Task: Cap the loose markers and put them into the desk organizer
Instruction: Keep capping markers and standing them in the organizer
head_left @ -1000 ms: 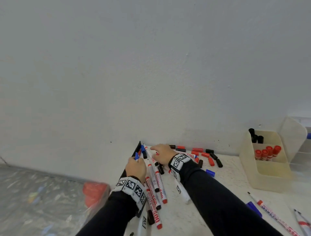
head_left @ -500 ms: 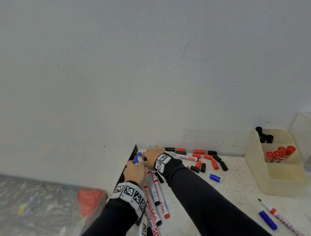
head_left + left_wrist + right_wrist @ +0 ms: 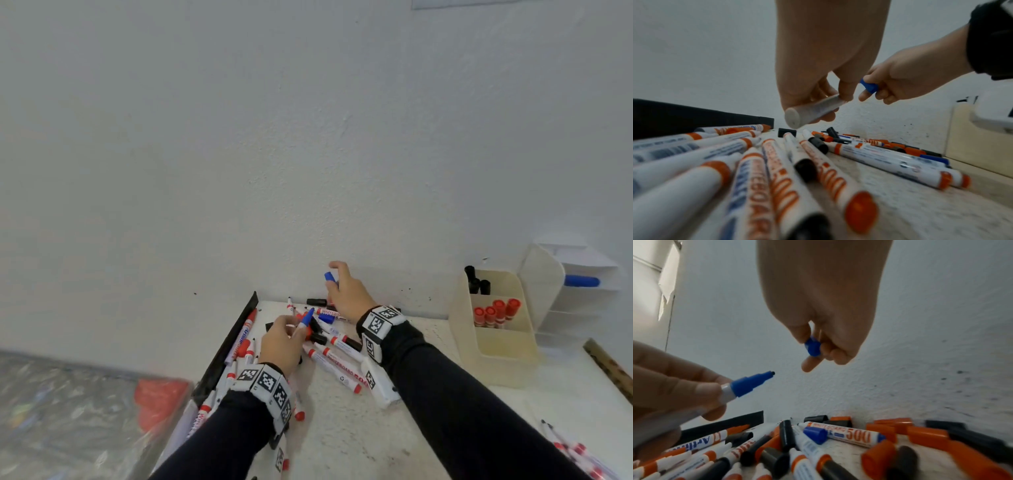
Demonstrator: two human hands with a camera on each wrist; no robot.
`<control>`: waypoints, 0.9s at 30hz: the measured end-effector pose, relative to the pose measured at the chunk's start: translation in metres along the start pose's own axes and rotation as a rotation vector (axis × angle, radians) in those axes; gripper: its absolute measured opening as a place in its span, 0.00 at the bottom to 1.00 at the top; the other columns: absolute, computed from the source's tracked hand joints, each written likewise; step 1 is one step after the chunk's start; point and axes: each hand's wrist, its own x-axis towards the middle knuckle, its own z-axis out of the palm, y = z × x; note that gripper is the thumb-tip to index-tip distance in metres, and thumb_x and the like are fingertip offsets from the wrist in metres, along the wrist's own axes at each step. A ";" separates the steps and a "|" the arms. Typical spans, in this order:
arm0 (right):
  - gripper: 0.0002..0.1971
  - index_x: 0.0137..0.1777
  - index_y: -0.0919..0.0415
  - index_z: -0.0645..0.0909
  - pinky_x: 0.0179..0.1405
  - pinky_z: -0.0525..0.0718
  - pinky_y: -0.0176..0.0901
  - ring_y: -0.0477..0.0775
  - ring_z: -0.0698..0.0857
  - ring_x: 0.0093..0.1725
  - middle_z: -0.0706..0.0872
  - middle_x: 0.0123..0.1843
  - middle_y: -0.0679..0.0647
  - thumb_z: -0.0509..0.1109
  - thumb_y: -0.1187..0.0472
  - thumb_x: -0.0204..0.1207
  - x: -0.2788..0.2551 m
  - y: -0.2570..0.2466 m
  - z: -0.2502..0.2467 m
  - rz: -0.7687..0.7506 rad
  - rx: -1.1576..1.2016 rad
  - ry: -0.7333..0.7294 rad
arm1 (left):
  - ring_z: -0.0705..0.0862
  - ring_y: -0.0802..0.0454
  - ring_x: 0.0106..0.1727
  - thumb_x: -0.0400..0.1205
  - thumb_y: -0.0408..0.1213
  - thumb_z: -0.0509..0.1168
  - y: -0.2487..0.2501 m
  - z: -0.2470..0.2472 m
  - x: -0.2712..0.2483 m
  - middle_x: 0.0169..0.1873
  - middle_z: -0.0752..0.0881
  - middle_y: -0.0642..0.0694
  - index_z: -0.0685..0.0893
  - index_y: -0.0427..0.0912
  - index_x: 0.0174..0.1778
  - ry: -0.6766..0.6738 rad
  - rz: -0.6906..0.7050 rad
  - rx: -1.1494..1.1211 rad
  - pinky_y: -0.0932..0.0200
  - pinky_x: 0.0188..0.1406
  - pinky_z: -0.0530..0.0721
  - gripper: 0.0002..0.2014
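Observation:
My left hand [image 3: 282,337] grips an uncapped blue marker [image 3: 305,320] [image 3: 748,385] [image 3: 813,110], its tip pointing up and to the right. Above the pile, my right hand [image 3: 344,291] pinches a blue cap [image 3: 330,277] [image 3: 813,347] [image 3: 869,85], a short gap away from the marker's tip. Many loose markers [image 3: 337,365] and red, black and blue caps [image 3: 885,430] lie on the desk below both hands. The cream desk organizer [image 3: 493,329] stands at the right, holding capped red markers [image 3: 496,311] and black markers [image 3: 474,279].
A black strip [image 3: 236,337] edges the desk on the left, with a red object [image 3: 159,399] on the floor beyond it. A clear drawer unit [image 3: 575,284] holding something blue stands behind the organizer. More markers [image 3: 575,452] lie at the lower right. The wall is close behind.
Both hands lifted off the pile. The right hand rose to the right with a blue cap, and the left raised the uncapped blue marker. The head camera shifted left.

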 end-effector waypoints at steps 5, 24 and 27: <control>0.10 0.61 0.62 0.69 0.49 0.81 0.43 0.56 0.83 0.51 0.78 0.60 0.64 0.59 0.64 0.81 -0.043 0.023 -0.032 -0.011 0.060 -0.037 | 0.78 0.55 0.49 0.85 0.39 0.59 0.015 0.027 -0.027 0.52 0.84 0.45 0.79 0.39 0.63 -0.050 0.113 0.028 0.65 0.49 0.73 0.13; 0.19 0.31 0.57 0.70 0.29 0.68 0.34 0.44 0.71 0.25 0.74 0.26 0.49 0.63 0.47 0.79 -0.146 0.071 -0.102 0.060 0.028 -0.058 | 0.82 0.58 0.26 0.78 0.34 0.69 0.055 0.080 -0.098 0.33 0.83 0.50 0.81 0.46 0.46 -0.426 0.173 -0.235 0.63 0.30 0.81 0.05; 0.26 0.24 0.56 0.62 0.27 0.61 0.40 0.48 0.63 0.23 0.63 0.23 0.50 0.59 0.45 0.81 -0.149 0.073 -0.107 0.070 -0.089 -0.039 | 0.83 0.59 0.26 0.77 0.35 0.70 0.065 0.082 -0.107 0.34 0.84 0.52 0.83 0.45 0.45 -0.384 0.245 -0.172 0.66 0.29 0.80 0.03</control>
